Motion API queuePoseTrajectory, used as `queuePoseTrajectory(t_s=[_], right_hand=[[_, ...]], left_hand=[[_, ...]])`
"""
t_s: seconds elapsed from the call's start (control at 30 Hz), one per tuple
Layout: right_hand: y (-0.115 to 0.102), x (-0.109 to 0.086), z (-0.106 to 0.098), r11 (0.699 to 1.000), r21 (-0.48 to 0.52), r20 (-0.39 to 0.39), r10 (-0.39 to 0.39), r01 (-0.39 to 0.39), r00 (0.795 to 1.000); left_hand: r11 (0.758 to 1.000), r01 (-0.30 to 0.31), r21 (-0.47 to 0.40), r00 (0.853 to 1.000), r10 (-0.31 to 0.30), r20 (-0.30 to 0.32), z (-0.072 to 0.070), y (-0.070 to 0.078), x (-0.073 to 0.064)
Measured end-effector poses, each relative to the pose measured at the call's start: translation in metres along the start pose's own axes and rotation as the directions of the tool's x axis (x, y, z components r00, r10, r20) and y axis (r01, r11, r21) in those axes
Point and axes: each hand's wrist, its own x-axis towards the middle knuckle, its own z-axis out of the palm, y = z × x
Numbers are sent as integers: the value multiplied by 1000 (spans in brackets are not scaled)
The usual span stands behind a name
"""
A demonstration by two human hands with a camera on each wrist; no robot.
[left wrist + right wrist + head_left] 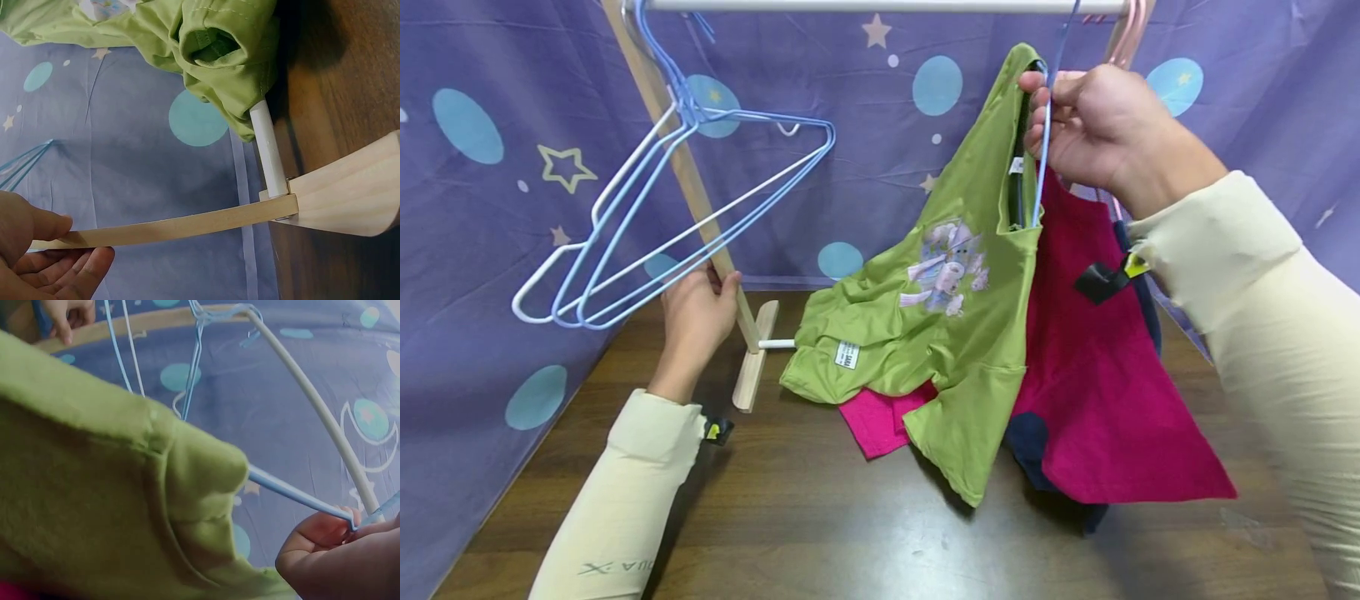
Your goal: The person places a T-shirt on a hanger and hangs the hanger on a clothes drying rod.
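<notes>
My right hand (1108, 125) pinches a blue hanger (1043, 167) just under the rack's white rail (880, 5). On that hanger hangs a green shirt (977, 342) with an animal print on its front, its lower part sloping left toward the table. In the right wrist view, one arm of the blue hanger (300, 497) runs from the shirt's neck to my fingers. Low on the left, my left hand (696, 312) grips the rack's wooden post (691, 187). The left wrist view has the thumb above the post (181, 226) and the fingers beneath it.
Blue and white hangers (832, 133) hang bare at the rail's left end. Behind the green shirt hangs a magenta garment (1120, 400) with navy fabric (1028, 446). Pink hangers (1126, 33) sit at the right end. The rack's wooden foot (747, 379) stands on the brown table (850, 533).
</notes>
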Motion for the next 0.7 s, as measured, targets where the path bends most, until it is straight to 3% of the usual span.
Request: queuePoseTrajectory(t_s=[0.3,0.7], right_hand=[[-24,-2,-13,994,-88,-61,61,-66,996],[-33,-1,-15,975,-163,-197,117,-150,973]], left_hand=[[1000,3,-4,1000,-3,-20,0,0,-1],[1000,-7,-5,1000,7,-24,3,-2,-2]])
